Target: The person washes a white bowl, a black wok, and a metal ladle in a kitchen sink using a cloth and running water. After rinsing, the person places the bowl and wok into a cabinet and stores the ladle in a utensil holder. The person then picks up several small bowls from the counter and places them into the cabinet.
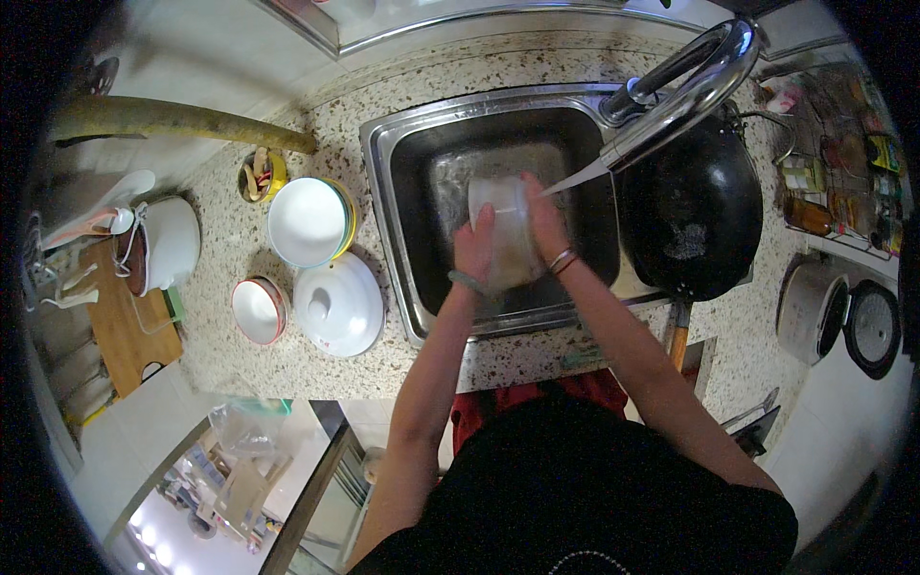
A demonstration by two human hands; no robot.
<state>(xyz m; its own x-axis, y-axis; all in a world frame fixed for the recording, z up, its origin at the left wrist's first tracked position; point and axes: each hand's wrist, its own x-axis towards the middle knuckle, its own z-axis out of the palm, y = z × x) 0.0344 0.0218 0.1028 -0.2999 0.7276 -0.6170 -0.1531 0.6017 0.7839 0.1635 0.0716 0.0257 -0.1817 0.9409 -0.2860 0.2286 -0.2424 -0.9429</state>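
A translucent, whitish tub-like container (510,230) is inside the dark metal sink (436,172), gripped between both my hands. My left hand (473,251) is closed against its left side, thumb pointing up. On the right side my right hand (546,228) presses with its fingers near the upper edge. Water (575,179) runs from the chrome faucet (661,129) toward the container, close by my right fingers. The container's contents are blurred, and I cannot make them out.
A black wok (692,206) sits right of the basin, under the faucet. Left on the speckled counter are stacked white bowls (305,222), a white lid (337,309), a red-rimmed bowl (256,312) and a yellow cup (278,175). A bottle rack (834,196) stands far right.
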